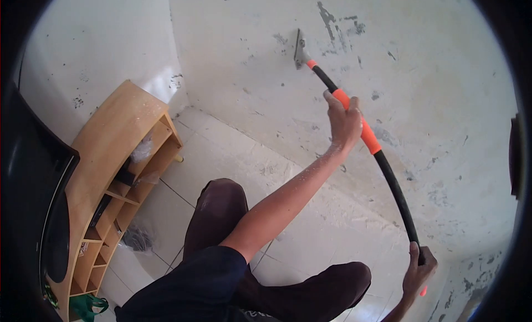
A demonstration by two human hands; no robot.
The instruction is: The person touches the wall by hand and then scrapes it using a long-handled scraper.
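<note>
Our left hand [346, 125]: fingers wrapped around the orange grip [370, 136] of the long-handled scraper [394, 183]. Our right hand [419, 271]: fingers curled around the black shaft near the scraper's lower end; an orange tip [424, 291] shows just past this hand. Scraper: one, held slantwise, its blade [298, 48] at the wall [443, 89]; how hard it bears there we cannot tell. Wall: pale, with grey patches [328, 20] beside the scraper's blade and more scattered along its shaft. Left forearm [288, 197]: white specks upon it, dark sleeve [188, 283] behind, left of and below the scraper. Our two knees, in dark trousers [310, 289]: below the scraper, bent. Floor [310, 239]: pale tiles, strewn with white debris beneath the scraper. Wooden shelf unit [119, 139]: well to the scraper's left, compartments holding clear plastic [142, 148] and dark articles we cannot identify. Green bag [88, 306]: by the unit's near end, farther from the scraper's blade.
</note>
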